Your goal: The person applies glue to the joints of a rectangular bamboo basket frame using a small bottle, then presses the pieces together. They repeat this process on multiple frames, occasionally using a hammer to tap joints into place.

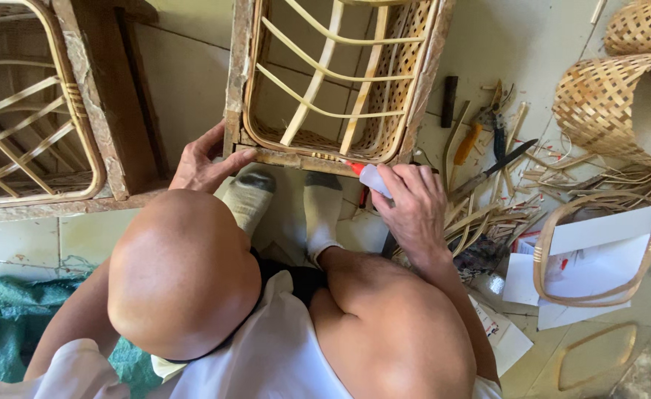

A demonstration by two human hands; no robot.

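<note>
A rattan basket frame (pixel 333 81) in its wooden mould rests on the floor. The left hand (pixel 201 164) presses open on its lower corner; the right hand (pixel 413 201) grips a small glue bottle (pixel 371 177), red tip at the frame's bottom edge.

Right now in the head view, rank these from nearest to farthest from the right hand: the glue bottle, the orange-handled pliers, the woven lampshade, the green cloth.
1. Glue bottle: held in the right hand, tip at the frame's edge.
2. Orange-handled pliers: on the floor just up and to the right.
3. Woven lampshade: far right, near the top.
4. Green cloth: far left, bottom corner.
</note>
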